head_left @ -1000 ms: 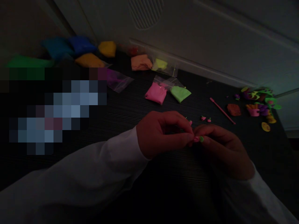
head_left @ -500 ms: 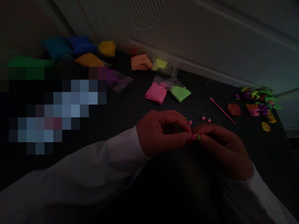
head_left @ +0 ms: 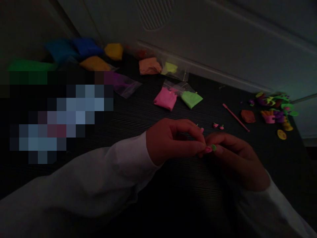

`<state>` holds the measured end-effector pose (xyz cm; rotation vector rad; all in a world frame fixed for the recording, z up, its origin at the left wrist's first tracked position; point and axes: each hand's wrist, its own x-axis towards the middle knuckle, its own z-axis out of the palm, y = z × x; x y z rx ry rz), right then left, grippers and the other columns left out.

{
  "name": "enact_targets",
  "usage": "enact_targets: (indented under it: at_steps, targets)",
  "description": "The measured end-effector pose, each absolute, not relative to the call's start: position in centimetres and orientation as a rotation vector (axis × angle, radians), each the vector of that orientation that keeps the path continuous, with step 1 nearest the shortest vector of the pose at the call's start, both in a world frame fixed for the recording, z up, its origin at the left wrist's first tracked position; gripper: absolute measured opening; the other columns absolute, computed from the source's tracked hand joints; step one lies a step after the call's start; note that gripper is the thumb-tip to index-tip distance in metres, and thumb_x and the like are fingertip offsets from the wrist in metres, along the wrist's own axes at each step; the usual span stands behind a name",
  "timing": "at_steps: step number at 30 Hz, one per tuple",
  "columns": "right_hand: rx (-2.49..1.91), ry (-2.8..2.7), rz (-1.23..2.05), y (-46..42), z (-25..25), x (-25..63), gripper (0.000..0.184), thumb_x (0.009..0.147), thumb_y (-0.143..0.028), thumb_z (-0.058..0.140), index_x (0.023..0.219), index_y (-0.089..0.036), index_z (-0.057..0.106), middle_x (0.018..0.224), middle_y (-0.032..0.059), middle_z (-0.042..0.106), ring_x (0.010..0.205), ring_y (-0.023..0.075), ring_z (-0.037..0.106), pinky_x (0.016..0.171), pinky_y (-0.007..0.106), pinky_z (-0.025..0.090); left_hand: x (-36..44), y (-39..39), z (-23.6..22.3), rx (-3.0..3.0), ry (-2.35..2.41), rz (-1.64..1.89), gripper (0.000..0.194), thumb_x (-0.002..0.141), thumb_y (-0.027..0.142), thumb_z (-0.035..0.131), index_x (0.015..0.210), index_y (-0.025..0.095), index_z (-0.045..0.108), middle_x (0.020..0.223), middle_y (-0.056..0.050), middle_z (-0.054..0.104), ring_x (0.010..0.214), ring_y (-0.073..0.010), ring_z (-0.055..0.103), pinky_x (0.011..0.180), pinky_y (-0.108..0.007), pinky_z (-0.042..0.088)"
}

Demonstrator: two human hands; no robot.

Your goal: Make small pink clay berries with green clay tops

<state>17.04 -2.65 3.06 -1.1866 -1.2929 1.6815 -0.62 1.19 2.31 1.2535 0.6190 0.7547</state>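
In dim light my left hand and my right hand meet fingertip to fingertip over a dark ribbed table. Both pinch one tiny clay piece, pink with a green tip. The left fingers are curled in a pinch on its pink end, while the right thumb and forefinger press the green end. Both arms wear white sleeves. Just beyond the fingers lie a few small pink clay bits.
Bags of clay lie behind: pink, green, orange, yellow-green, yellow, blue. A pink stick tool lies to the right. Finished clay shapes cluster at the far right. A blurred patch covers the left.
The clay piece has turned slightly between my fingertips. Both hands stay in nearly the same spot.
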Motion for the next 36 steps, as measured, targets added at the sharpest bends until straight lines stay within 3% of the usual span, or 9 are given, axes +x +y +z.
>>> enact_targets:
  at_steps: [13, 27, 36]
  targets:
    - [-1.09, -1.025, 1.909, -2.55, 3.03, 16.66, 0.009, 0.074, -0.026, 0.056, 0.071, -0.021, 0.063, 0.066, -0.002, 0.061, 0.066, 0.0074, 0.056, 0.066, 0.019, 0.044, -0.37, 1.2, 2.17, 1.146, 0.525, 0.714, 0.005, 0.068, 0.014, 0.057, 0.068, 0.012, 0.061, 0.07, -0.001, 0.056, 0.07, -0.0086, 0.054, 0.071, -0.024, 0.044]
    - [-1.088, -1.015, 1.884, -2.43, 2.8, 16.46, 0.011, 0.074, -0.027, 0.054, 0.073, -0.021, 0.062, 0.064, -0.0006, 0.061, 0.063, 0.0101, 0.056, 0.065, 0.026, 0.046, -0.15, 1.04, 2.52, 1.041, 0.577, 0.676, 0.008, 0.062, 0.018, 0.063, 0.066, 0.013, 0.059, 0.065, 0.0, 0.057, 0.064, -0.0097, 0.055, 0.066, -0.026, 0.045]
    - [-1.095, -1.02, 1.874, -2.51, 2.76, 16.41, 0.011, 0.076, -0.027, 0.052, 0.073, -0.022, 0.062, 0.064, -0.0014, 0.059, 0.064, 0.009, 0.055, 0.066, 0.024, 0.045, -0.1, 0.91, 2.19, 1.013, 0.555, 0.687, 0.006, 0.064, 0.013, 0.06, 0.07, 0.012, 0.058, 0.064, 0.0, 0.056, 0.065, -0.0092, 0.056, 0.067, -0.026, 0.045]
